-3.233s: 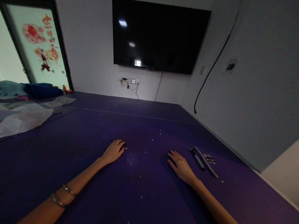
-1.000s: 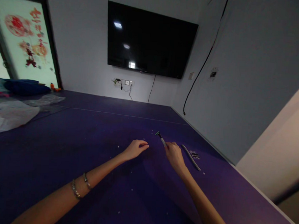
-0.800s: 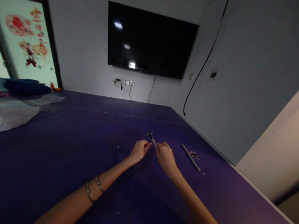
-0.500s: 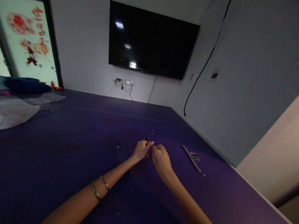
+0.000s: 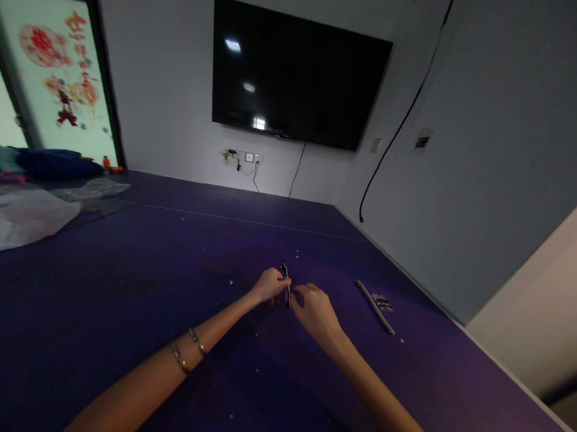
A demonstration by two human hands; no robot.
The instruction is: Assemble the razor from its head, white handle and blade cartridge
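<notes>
A small, slim dark object (image 5: 286,270) with a shiny part and a hooked upper tip stands out between my hands. My left hand (image 5: 269,285) is closed round its middle, thumb on top. Its lower end shows below the left thumb, beside the curled fingertips of my right hand (image 5: 314,310). Those right fingers are pinched together at that lower end; what exactly lies between them is too small to make out. Two bracelets circle my left forearm. To the right, a pale, slightly bent tube (image 5: 375,307) lies on the purple surface (image 5: 191,288).
A small clear packet with dark pieces (image 5: 383,302) lies beside the tube. White crumbs dot the surface. Plastic sheeting (image 5: 29,220) and dark blue cloth (image 5: 57,163) lie at the left. A black cable (image 5: 396,134) hangs down the right wall; a television (image 5: 297,76) is mounted ahead.
My hands have moved slightly apart. The dark object has turned more upright, and more of it shows between them. The view has shifted slightly.
</notes>
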